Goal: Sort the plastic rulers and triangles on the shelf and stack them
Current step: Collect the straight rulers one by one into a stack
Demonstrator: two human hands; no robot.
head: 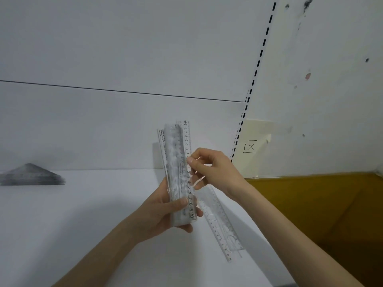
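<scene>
Shelf (83, 224), white, flat, filling the lower left and centre of the frame; its right edge runs diagonally from mid-right down to the bottom, bordered there by a brown cardboard surface (321, 204). Open room is found across the left and lower centre of the shelf, between the hands and a stack of triangles (31, 176) set at the far left against the back panel (124, 125). A loose ruler (219, 222), clear, is laid flat near the right edge and roughly parallel to it, its upper end hidden beneath the right hand. A bundle of rulers (180, 172) is held upright above the shelf at the centre of the frame, well apart from the triangles. The left hand (165, 212) is raised from below, its fingers wrapped behind the bundle's lower end and its thumb clamped across the front. The right hand (213, 168) is brought in from the lower right, wrist bent, with forefinger and thumb closed on the right edge of the frontmost ruler near its middle; the remaining fingers are curled. A slotted upright (257, 67) and a paper note (250, 146) marked with a boxed X are seen at the right.
</scene>
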